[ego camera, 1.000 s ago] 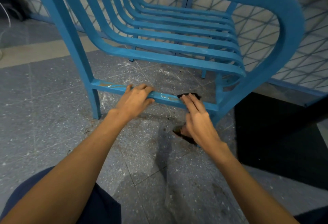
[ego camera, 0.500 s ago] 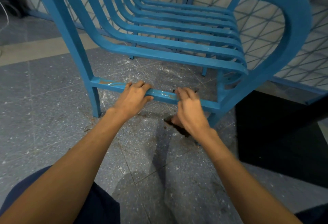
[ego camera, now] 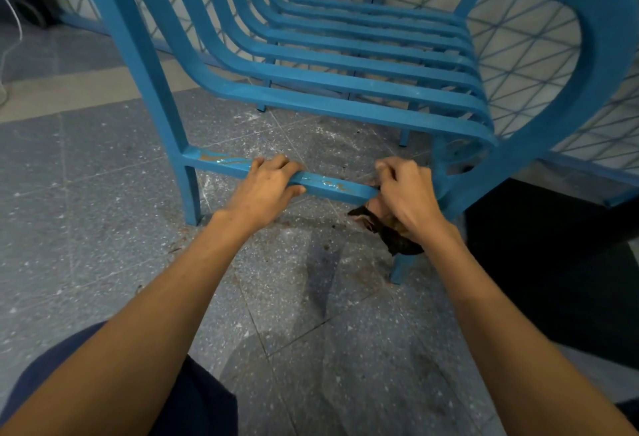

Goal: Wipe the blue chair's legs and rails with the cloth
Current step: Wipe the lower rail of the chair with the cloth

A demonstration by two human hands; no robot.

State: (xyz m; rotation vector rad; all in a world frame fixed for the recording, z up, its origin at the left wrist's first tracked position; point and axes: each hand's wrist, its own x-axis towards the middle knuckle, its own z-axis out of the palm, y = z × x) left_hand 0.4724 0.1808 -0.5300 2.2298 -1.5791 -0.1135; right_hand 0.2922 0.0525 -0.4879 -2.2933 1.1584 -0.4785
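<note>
The blue slatted chair (ego camera: 345, 66) fills the upper view, its low side rail (ego camera: 332, 186) running between two legs. Brown wet smears show on that rail. My left hand (ego camera: 266, 190) grips the rail near its middle, fingers curled over the top. My right hand (ego camera: 404, 193) holds a dark cloth (ego camera: 394, 235) wrapped around the rail's right end, beside the right leg (ego camera: 401, 266). Most of the cloth hangs below my palm; the part on the rail is hidden under my fingers.
Speckled grey floor tiles (ego camera: 103, 228) with white dust and brown spots lie under the chair. A black mat (ego camera: 553, 263) lies to the right. A tiled wall (ego camera: 536, 38) stands behind. The left leg (ego camera: 190, 193) is near my left wrist.
My right hand has slid the cloth rightward along the rail, from near its middle to the right end. My left hand has kept its grip in the same place.
</note>
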